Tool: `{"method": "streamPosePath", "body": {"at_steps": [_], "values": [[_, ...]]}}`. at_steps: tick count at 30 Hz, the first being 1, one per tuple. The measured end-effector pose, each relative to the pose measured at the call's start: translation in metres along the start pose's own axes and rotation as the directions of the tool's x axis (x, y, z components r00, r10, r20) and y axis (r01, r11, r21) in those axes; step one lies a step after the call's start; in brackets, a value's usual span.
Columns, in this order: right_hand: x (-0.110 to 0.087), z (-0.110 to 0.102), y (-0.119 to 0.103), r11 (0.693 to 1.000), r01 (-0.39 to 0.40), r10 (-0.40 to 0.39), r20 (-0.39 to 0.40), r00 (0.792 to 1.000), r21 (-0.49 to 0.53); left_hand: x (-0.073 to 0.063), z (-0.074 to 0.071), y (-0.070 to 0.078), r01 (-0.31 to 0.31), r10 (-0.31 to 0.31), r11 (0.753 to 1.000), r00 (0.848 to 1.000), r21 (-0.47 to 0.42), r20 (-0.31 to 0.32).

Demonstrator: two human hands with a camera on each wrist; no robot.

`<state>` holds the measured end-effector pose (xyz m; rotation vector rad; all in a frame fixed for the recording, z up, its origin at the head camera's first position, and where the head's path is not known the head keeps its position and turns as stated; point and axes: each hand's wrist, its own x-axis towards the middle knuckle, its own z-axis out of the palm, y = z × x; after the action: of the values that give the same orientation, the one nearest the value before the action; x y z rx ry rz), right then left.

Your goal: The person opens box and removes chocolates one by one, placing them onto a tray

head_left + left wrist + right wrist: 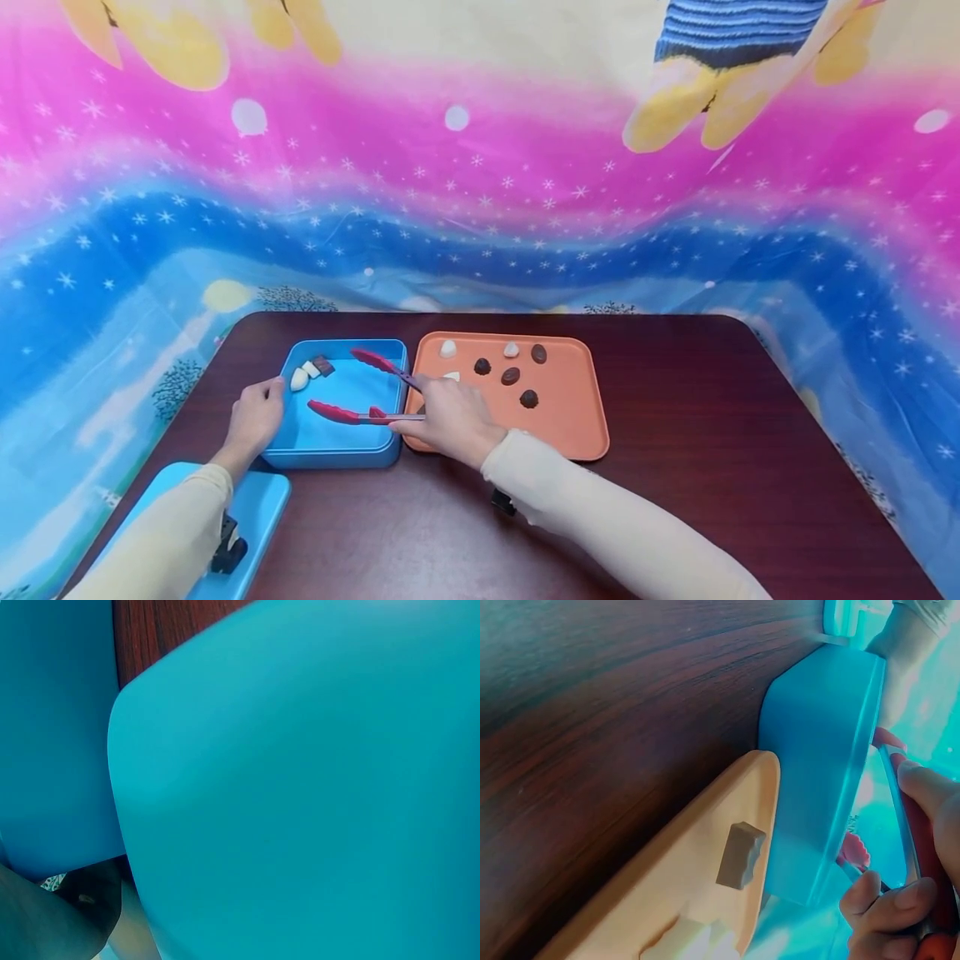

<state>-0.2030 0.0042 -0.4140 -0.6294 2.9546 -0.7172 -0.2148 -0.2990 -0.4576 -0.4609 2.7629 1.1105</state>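
Note:
My right hand (453,417) grips red-tipped tongs (335,412) whose arms are spread over the blue box (330,458), with nothing between the tips. At the box's left wall, my left hand (257,414) holds the rim with curled fingers. Inside the box's back left corner lie two white chocolates (300,379) and a dark brown square chocolate (323,366). An orange tray (577,425) against the box's right side carries several dark chocolates (529,399) and white chocolates (447,348). In the right wrist view, a brown ridged chocolate (739,855) lies near the tray's edge.
A blue lid (262,508) lies at the table's front left, under my left forearm. Dark reddish wood forms the table (690,450). A patterned cloth (480,225) hangs behind and along both sides.

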Motion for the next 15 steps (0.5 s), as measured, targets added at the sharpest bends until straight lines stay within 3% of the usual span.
{"method": "streamPosePath", "body": {"at_steps": [15], "values": [[0.026, 0.017, -0.023, 0.983, -0.041, 0.055, 0.074, 0.996, -0.177, 0.002, 0.001, -0.002, 0.003, -0.003, 1.000, 1.000, 0.000, -0.006]]}}
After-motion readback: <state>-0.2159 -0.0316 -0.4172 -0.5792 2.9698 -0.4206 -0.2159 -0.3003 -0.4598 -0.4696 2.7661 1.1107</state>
